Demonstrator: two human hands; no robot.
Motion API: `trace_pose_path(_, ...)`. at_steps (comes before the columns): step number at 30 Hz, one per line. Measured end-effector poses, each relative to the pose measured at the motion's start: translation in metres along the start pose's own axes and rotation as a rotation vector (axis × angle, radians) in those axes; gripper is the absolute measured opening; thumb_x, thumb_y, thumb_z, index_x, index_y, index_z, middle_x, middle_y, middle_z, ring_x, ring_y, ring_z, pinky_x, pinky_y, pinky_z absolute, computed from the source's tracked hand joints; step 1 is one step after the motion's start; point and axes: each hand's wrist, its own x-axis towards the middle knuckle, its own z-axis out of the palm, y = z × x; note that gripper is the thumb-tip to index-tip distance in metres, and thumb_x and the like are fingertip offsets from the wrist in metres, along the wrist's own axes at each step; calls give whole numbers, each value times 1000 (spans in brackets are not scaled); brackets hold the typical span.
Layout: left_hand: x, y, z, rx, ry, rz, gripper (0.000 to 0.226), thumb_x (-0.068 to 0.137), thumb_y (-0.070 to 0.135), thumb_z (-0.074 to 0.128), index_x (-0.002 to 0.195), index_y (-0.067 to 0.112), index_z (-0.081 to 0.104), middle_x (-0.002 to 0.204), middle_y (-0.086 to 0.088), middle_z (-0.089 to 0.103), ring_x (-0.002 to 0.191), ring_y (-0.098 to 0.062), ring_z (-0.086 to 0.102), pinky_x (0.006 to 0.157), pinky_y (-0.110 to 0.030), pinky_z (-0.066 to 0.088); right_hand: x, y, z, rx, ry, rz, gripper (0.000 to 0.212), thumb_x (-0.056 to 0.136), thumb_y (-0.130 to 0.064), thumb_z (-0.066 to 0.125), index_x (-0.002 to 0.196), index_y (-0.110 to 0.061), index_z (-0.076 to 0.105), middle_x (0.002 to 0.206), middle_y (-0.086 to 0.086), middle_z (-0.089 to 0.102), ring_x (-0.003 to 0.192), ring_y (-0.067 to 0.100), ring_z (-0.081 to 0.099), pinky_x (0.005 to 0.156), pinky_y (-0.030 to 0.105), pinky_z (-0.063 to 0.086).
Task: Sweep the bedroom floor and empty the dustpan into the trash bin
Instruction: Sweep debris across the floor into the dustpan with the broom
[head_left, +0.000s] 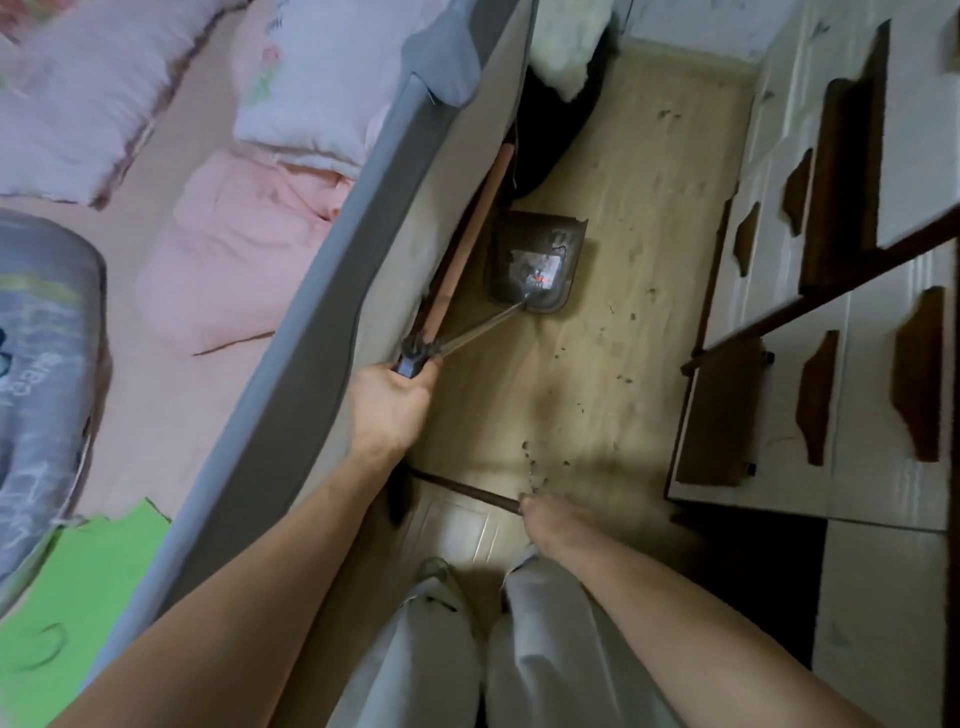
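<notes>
Grey plastic, the long-handled dustpan (535, 265) stands on the pale wood floor (623, 322) beside the bed frame (332, 322). It is likely light and rigid, best steered from the handle top, where the left hand (389, 405) curls tightly. The blurred right hand (550, 519) seems to grip a dark, thin broom handle (462, 486); debris lies scattered nearby.

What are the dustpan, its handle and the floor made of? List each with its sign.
Dustpan: probably dark plastic; moulded rounded corners, dull scuffed sheen.
Handle: likely metal; thin, straight, pale glint.
Floor: wood-look laminate or vinyl, seemingly; light grain, smooth matte surface.
</notes>
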Motion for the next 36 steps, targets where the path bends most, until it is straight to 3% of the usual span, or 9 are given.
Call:
trace_pose_path(4,-2,15,14,10,0,-35,35,89,35,65,74,3,64,66,-10,59,59,-20,55,56,-32,45,9,56,-21,-80,29,43,37,97,-10,42,134,-13,49,126,9,56,115,24,55,92,32,47)
trace_pose_path(7,1,26,22,28,9,-50,36,90,36,64,66,11,57,60,-5,55,48,-15,49,45,-23,38,3,106,-47,-89,60,127,37,98,-11,40,133,-13,50,128,9,54,118,25,54,95,34,46)
trace_pose_path(10,4,38,36,62,59,-49,40,87,41,65,61,12,55,60,-7,55,52,-22,51,53,-28,40,-10,146,-71,-67,97,178,36,97,-8,38,130,-13,51,126,9,55,116,26,55,93,34,47)
trace_pose_path(13,7,50,53,30,66,-39,38,85,42,67,62,12,57,59,-7,57,51,-20,53,51,-28,41,-22,164,-76,-66,99,139,35,97,-8,36,129,-12,49,118,9,58,108,26,59,85,34,48)
trace_pose_path(17,14,57,68,-9,56,-62,33,85,41,66,71,12,61,64,-7,61,53,-19,55,51,-28,43,-21,163,-67,13,60,56,33,101,-17,32,130,-16,49,107,7,60,94,25,61,69,31,44)
trace_pose_path(22,19,52,76,-4,72,-39,35,86,41,66,69,11,60,62,-7,58,53,-19,53,50,-30,42,29,132,-64,86,47,-14,27,99,-30,45,114,-12,58,90,2,53,85,19,57,68,29,42)
trace_pose_path(27,29,39,82,12,108,-7,36,87,38,66,64,13,56,58,-5,54,53,-19,50,43,-23,37,93,97,-57,104,51,-31,25,94,-23,56,117,-13,60,111,6,63,103,23,62,86,33,51)
trace_pose_path(31,40,28,89,-20,108,-4,36,85,40,68,64,13,55,52,-1,49,45,-15,44,41,-26,32,126,90,-69,156,130,28,27,97,-19,48,119,-11,61,117,12,63,108,28,61,88,33,50)
trace_pose_path(36,47,27,94,-19,105,4,39,85,40,68,60,14,53,46,5,43,36,-9,37,36,-19,28,134,93,-88,306,231,173,33,101,-15,38,127,-4,55,122,15,60,113,31,59,89,34,50)
